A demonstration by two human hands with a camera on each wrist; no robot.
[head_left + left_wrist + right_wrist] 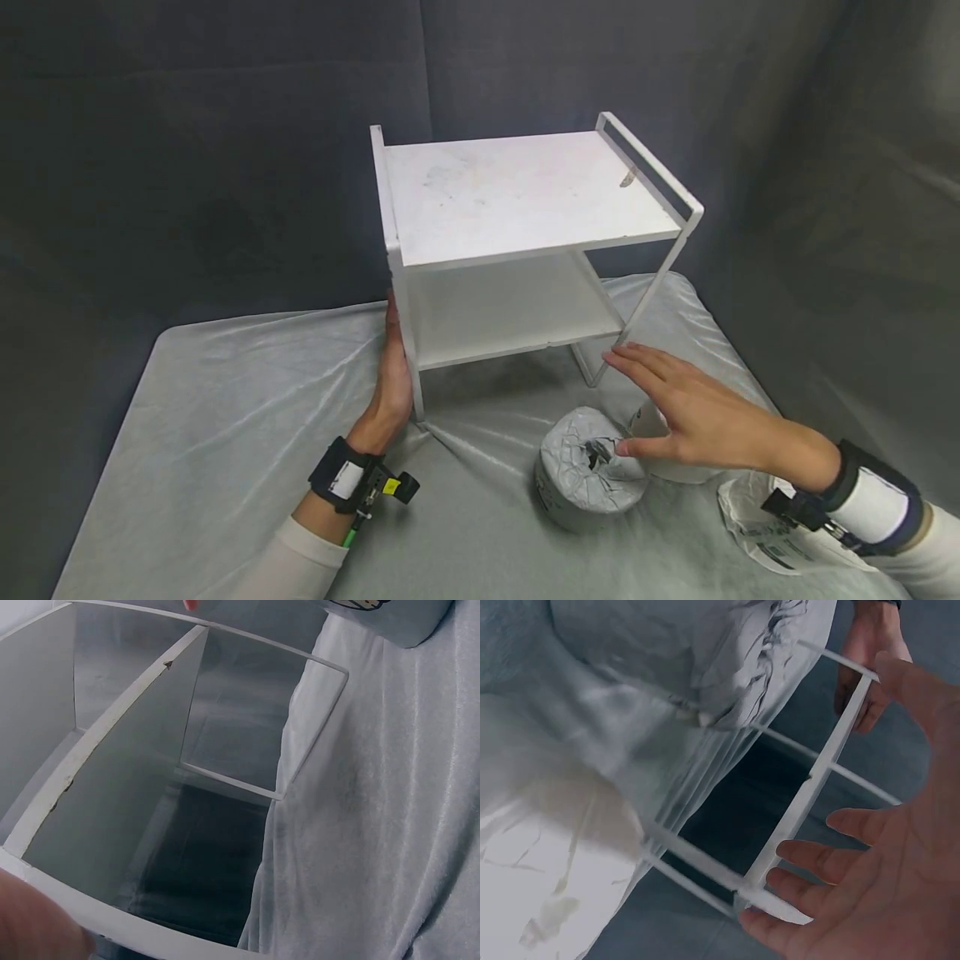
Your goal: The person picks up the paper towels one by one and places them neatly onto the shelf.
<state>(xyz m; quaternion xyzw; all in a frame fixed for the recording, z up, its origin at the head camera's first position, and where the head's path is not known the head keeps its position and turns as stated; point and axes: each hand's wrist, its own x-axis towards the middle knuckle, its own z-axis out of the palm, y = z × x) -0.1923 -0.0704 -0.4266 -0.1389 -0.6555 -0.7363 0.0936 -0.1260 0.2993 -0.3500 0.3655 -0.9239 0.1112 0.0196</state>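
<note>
A white two-tier shelf (517,308) with side frames stands on the grey cloth. My left hand (393,379) lies along the outside of its left side frame, the fingers pointing up; in the left wrist view a blurred finger (37,922) sits right at that frame. My right hand (697,408) is spread, its fingertips near the shelf's right leg and nothing in its grasp. Below its thumb is a paper-wrapped roll (585,492) with a pleated end. A second pale roll (648,423) is partly hidden behind the right hand.
A crumpled clear plastic wrapper (780,533) with print lies under the right wrist. The cloth-covered table (225,433) ends close behind the shelf, where a dark curtain (225,167) hangs. More curtain closes off the right side.
</note>
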